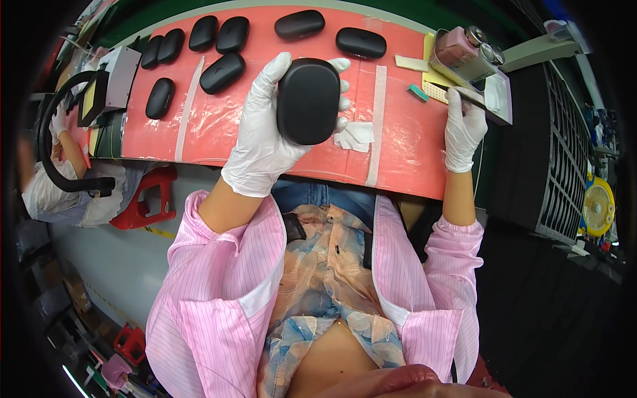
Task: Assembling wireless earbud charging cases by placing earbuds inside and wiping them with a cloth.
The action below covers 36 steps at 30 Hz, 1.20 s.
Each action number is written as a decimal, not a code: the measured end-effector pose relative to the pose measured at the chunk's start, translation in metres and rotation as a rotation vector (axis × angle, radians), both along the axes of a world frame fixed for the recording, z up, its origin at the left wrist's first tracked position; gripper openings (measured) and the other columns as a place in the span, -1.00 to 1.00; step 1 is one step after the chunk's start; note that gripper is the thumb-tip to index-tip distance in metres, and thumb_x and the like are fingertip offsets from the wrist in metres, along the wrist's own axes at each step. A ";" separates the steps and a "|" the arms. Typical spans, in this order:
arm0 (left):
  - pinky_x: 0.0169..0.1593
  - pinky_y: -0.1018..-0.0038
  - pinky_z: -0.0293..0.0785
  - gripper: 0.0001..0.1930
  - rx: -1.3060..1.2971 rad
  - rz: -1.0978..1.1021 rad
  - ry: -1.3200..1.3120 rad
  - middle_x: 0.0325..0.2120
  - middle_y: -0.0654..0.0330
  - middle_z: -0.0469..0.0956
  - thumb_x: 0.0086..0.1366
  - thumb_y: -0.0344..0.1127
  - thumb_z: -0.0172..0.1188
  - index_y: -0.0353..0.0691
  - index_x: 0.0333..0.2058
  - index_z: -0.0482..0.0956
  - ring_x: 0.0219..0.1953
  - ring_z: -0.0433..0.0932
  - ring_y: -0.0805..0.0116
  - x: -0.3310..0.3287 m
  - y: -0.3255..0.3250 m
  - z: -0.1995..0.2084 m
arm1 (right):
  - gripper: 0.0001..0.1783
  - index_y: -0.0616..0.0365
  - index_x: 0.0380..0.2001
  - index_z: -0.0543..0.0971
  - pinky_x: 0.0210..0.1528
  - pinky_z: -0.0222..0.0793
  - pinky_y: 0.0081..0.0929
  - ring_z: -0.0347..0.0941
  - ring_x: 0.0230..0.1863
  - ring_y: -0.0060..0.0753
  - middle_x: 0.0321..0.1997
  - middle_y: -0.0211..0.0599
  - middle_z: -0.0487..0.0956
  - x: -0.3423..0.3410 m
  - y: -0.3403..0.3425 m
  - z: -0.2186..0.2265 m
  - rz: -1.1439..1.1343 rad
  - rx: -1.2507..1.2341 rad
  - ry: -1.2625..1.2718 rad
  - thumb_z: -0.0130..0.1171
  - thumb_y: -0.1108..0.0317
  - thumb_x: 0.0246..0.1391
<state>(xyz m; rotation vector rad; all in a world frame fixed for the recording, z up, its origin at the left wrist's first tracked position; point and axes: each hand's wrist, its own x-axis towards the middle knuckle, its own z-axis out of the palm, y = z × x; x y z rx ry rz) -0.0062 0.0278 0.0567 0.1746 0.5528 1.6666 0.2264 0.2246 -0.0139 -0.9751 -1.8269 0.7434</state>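
Observation:
My left hand (257,136), in a white glove, is closed around a smooth black rounded case (308,101), held up over the red-covered table (265,147). The fingertips show along the case's right side. Also gloved in white, my right hand (464,132) is at the table's right end, its fingers closed on a slim dark stick-like tool (474,101). Whether the tool has a tip or bristles, I cannot make out. Beside those fingers lie a dotted yellow strip (436,92) and a small green block (418,93). A crumpled white cloth (355,136) sits behind the held case.
Several similar black cases (232,34) rest along the far side and left. At the far right stand metal-capped bottles (459,45) in a holder, near a white tray (497,96). To the left, another person's gloved hand (58,123) works beyond a grey box (123,76).

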 end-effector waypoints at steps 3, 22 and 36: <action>-0.23 0.31 0.60 -0.28 -0.005 0.011 -0.007 -0.18 -0.01 0.54 0.35 0.15 -0.05 -0.47 0.16 0.29 -0.24 0.60 0.21 0.001 0.000 0.002 | -0.81 0.37 -0.12 0.49 -0.08 0.47 -0.54 0.51 -0.23 -0.51 -0.16 -0.23 0.56 -0.001 -0.014 0.007 -0.004 0.014 0.284 0.13 0.53 0.20; -0.13 0.30 0.62 -0.27 0.011 0.023 0.064 -0.18 -0.10 0.59 0.36 0.16 -0.09 -0.54 0.10 0.36 -0.22 0.65 0.11 0.012 -0.012 0.009 | -0.74 0.29 -0.19 0.49 -0.11 0.48 -0.28 0.58 -0.23 -0.11 -0.27 0.02 0.62 -0.039 -0.135 0.115 0.727 0.452 -0.001 0.27 0.39 0.10; 0.06 0.28 0.48 -0.39 -0.184 -0.572 0.286 -0.12 0.12 0.46 -0.05 -0.51 0.14 -0.20 0.09 0.37 -0.06 0.51 0.27 -0.014 -0.037 0.006 | -0.72 0.20 -0.13 0.52 -0.33 0.32 -0.67 0.42 -0.39 -0.67 -0.36 -0.43 0.55 0.010 0.047 0.035 -0.014 -0.365 0.495 0.13 0.22 0.23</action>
